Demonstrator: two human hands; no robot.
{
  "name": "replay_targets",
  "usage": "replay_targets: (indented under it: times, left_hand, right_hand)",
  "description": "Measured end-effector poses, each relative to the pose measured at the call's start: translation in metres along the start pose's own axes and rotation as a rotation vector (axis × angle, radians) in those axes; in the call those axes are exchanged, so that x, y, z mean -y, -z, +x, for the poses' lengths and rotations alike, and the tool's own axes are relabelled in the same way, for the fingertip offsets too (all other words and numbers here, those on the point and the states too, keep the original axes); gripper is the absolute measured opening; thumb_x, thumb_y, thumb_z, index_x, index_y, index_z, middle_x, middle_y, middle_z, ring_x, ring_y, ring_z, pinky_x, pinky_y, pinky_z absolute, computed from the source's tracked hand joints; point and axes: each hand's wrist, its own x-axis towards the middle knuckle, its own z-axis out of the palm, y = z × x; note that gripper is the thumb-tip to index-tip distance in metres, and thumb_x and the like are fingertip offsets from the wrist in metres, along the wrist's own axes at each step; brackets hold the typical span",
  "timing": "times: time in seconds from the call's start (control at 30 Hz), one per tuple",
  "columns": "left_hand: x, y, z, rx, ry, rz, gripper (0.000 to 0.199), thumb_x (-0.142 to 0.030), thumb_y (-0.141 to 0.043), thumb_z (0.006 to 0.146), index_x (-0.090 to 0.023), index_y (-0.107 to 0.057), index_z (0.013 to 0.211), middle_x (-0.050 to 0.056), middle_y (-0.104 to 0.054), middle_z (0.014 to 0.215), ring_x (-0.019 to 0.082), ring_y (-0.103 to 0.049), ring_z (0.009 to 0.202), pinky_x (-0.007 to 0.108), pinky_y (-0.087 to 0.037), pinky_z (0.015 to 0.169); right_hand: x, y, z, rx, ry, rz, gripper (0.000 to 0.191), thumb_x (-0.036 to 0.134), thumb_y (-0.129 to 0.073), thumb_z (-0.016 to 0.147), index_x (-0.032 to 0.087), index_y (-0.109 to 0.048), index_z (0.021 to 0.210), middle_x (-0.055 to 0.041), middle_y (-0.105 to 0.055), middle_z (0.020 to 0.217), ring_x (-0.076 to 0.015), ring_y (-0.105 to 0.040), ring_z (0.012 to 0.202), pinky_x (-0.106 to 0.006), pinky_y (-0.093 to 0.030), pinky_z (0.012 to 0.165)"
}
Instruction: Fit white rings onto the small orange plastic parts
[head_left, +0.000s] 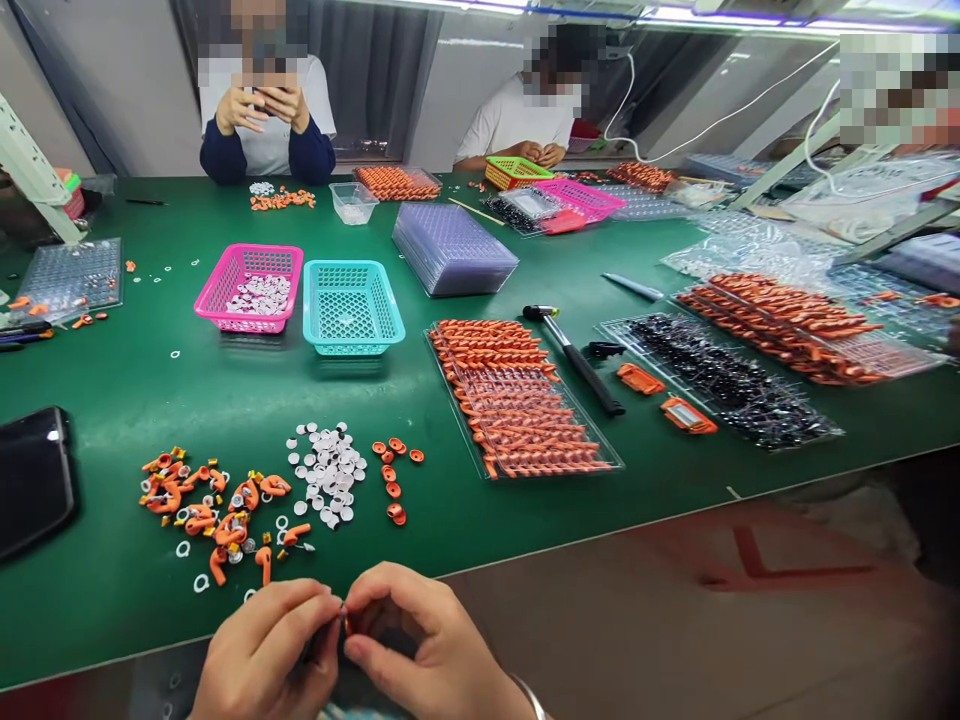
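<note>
Just over the table's front edge, my left hand and my right hand meet fingertip to fingertip, both closed in a pinch. Between the right fingertips shows a small orange earbud part, mostly hidden by the fingers. What the left fingertips pinch is too small and covered to name. Beyond the hands lies a loose pile of orange earbud shells with small yellow bits and white rings among them. To its right are a heap of white round discs and several orange earbud caps.
A clear tray of orange earbud pieces, a black-handled hammer and a tray of black parts lie right. A pink basket, turquoise basket and stacked clear trays stand behind. A phone lies left. Two people sit opposite.
</note>
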Motion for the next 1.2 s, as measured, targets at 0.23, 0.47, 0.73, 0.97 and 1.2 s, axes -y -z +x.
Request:
replay_targets:
  times: [0.23, 0.47, 0.73, 0.97, 1.2]
  left_hand:
    - [0.005, 0.003, -0.002, 0.039, -0.090, 0.061, 0.024, -0.006, -0.061, 0.087, -0.017, -0.065, 0.108, 0.008, -0.073, 0.096, 0.017, -0.071, 0.085, 0.024, -0.057, 0.078]
    - [0.004, 0.004, -0.002, 0.052, -0.068, 0.022, 0.027, -0.004, -0.062, 0.085, -0.018, -0.065, 0.109, 0.008, -0.074, 0.098, 0.016, -0.072, 0.084, 0.022, -0.057, 0.076]
    - [-0.001, 0.001, 0.003, -0.026, -0.066, -0.039, 0.018, -0.005, -0.056, 0.092, -0.013, -0.068, 0.103, 0.009, -0.072, 0.096, 0.013, -0.070, 0.084, 0.017, -0.056, 0.075]
    - [0.002, 0.002, -0.008, -0.013, -0.147, 0.145, 0.023, -0.009, -0.056, 0.095, -0.015, -0.068, 0.112, 0.011, -0.073, 0.103, 0.017, -0.071, 0.092, 0.024, -0.057, 0.081]
    - [-0.003, 0.001, 0.002, -0.025, 0.013, -0.071, 0.024, -0.003, -0.062, 0.087, -0.016, -0.064, 0.107, 0.007, -0.071, 0.097, 0.014, -0.070, 0.086, 0.018, -0.057, 0.078]
  right_hand:
    - [-0.006, -0.001, 0.000, -0.128, 0.157, 0.067, 0.016, 0.010, -0.073, 0.078, 0.021, -0.073, 0.089, -0.0046, -0.072, 0.086, -0.0150, -0.069, 0.077, -0.021, -0.057, 0.069]
    - [-0.006, -0.005, 0.001, -0.193, 0.229, 0.061, 0.025, 0.005, -0.075, 0.077, 0.025, -0.074, 0.091, -0.0027, -0.075, 0.085, -0.0162, -0.072, 0.078, -0.024, -0.059, 0.072]
    - [-0.006, -0.007, 0.000, -0.260, 0.332, -0.010, 0.030, 0.002, -0.075, 0.077, 0.026, -0.075, 0.094, -0.0018, -0.076, 0.086, -0.0152, -0.073, 0.076, -0.021, -0.060, 0.070]
    - [-0.008, -0.010, 0.001, -0.319, 0.323, 0.002, 0.025, 0.007, -0.078, 0.076, 0.027, -0.076, 0.091, -0.0005, -0.076, 0.083, -0.0141, -0.072, 0.074, -0.020, -0.059, 0.069]
    - [-0.010, -0.012, 0.000, -0.279, 0.320, 0.047, 0.029, 0.005, -0.076, 0.078, 0.029, -0.075, 0.094, -0.0005, -0.077, 0.087, -0.0148, -0.073, 0.075, -0.022, -0.061, 0.068]
